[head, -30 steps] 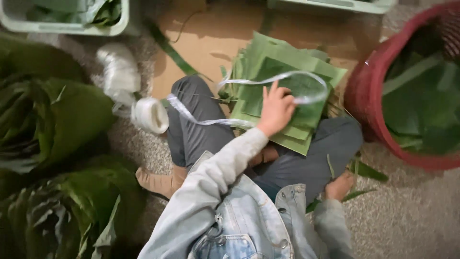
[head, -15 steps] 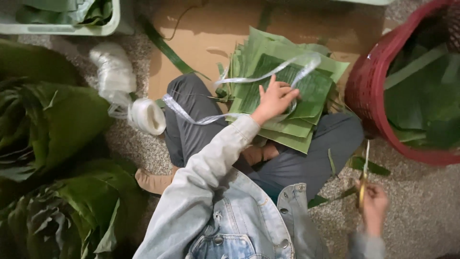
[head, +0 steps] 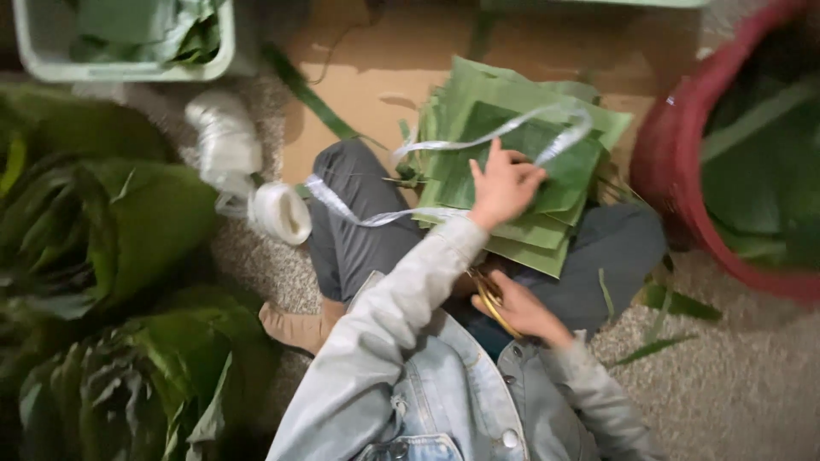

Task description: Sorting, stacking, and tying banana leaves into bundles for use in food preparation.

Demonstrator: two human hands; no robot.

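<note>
- Left hand (head: 504, 183) lies palm-down with fingers spread on the stack of cut green leaf sheets (head: 521, 162) that rests across the person's lap, pressing it flat and closed on nothing.
- Right hand (head: 521, 312) sits low against the body, just beside the near edge of the stack, wrapped around yellow-handled scissors (head: 489, 297); the blades are hidden, so I cannot tell whether they are open.
- Looped over the top of the stack runs a pale flat plastic strap (head: 512, 128), one end trailing across the grey trouser leg to a white spool of the same strap (head: 280, 212) on the floor.
- By the look of it the strap is laid round the bundle but not yet tied or cut free of the spool: no knot shows, and the loop lies slack.
- Around the person: rolled bundles of large dark green leaves (head: 111, 230) on the left, a red plastic tub (head: 675, 162) holding more leaves on the right, and a pale green crate (head: 128, 68) at the top.
</note>
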